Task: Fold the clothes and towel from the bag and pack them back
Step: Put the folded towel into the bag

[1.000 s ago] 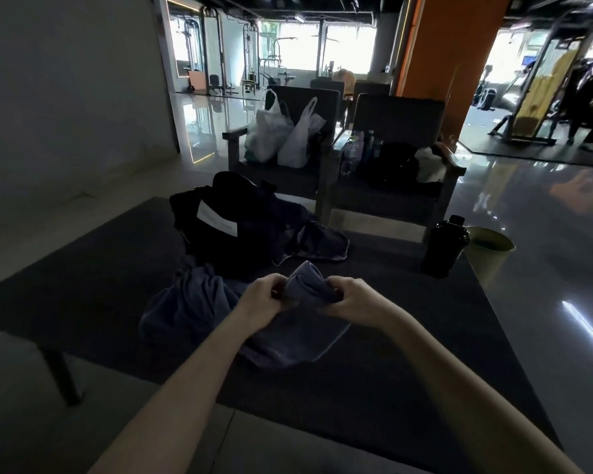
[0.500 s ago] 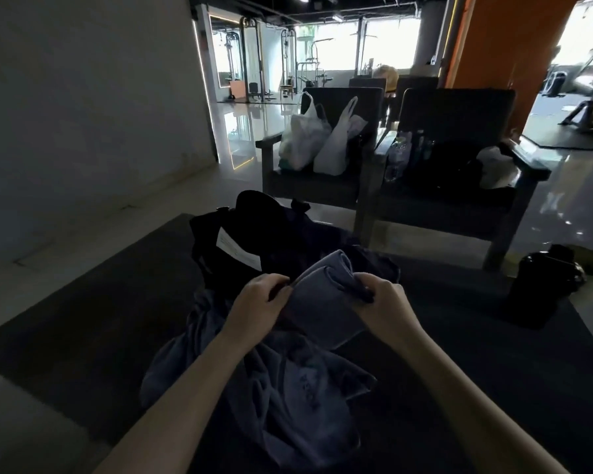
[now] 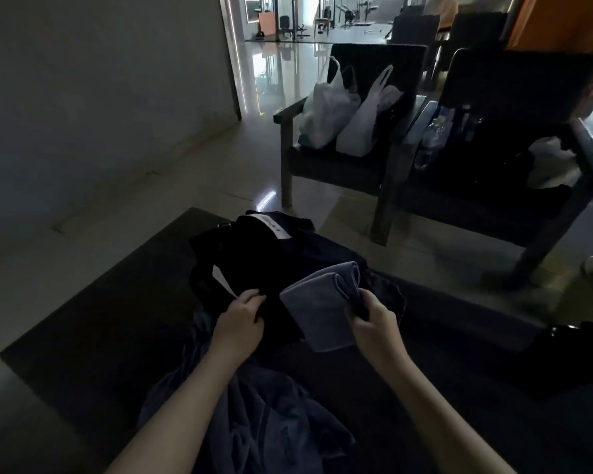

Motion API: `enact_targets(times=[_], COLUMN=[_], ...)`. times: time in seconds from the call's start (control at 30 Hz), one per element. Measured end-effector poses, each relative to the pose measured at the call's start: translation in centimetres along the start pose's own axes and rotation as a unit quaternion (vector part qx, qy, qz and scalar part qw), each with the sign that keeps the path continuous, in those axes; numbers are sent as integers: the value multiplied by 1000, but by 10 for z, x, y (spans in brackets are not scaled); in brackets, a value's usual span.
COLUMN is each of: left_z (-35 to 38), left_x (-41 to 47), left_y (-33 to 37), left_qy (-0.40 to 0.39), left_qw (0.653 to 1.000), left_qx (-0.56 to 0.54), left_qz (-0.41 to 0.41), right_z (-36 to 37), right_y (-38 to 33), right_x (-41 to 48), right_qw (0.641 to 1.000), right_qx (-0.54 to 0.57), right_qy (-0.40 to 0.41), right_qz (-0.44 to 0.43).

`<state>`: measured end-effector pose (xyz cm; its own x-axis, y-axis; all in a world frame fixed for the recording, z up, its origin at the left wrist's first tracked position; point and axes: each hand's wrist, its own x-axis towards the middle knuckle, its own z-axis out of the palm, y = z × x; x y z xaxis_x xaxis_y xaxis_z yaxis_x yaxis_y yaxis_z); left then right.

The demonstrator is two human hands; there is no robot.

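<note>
Grey-blue terry item: folded towel, held above the dark table, pinched at its right-hand edge by the right hand, whose fingers are closed over the rolled end. The towel's long axis is seen to run from the near right, by that hand, up and away toward the far right; its free flat face is turned left, toward the bag.

Black fabric item: bag, set on the table just beyond and left of the towel, a white label visible on its top. Its near edge is gripped by the left hand, fingers curled on the dark cloth, apparently so that the mouth is held open; the opening itself is too dark to be made out.

Relation of note: the bag lies to the left and slightly beyond the towel, touching or nearly so. The right hand is the nearer carrier; a short leftward and forward pass is judged to be what the packing calls for.

Dark blue garment: heaped unfolded on the table's near edge, between the forearms, not yet dealt with.

Task standing, as judged: towel folded, not yet packed; garment pending.
</note>
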<state>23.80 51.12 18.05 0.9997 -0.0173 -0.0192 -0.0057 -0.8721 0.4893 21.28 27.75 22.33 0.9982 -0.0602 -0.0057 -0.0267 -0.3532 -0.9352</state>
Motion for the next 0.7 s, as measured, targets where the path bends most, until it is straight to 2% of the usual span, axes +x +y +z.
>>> enact_targets(times=[0.1,0.17,0.3,0.5,0.7], left_z=[-24,-38,-66,-108,-126], left_x=[4,8,23,74,145], left_y=[21,34,41,14,-17], left_qy=[-90,-119,-97,-13,-46], left_qw=[994,989,990,998,999], left_qx=[54,81,102,51,8], left_qz=[-34,-45,-21,-30,8], right_z=[-15,-16,-8,23,72], right_y=[-31,-46,-58,-73,-89], right_x=[6,5,2,27,59], right_qw=[1000,1000,999,998,996], right_qx=[14,15,0,-31,-53], right_qy=[-13,-10,-1,24,57], right_qz=[14,24,40,40,37])
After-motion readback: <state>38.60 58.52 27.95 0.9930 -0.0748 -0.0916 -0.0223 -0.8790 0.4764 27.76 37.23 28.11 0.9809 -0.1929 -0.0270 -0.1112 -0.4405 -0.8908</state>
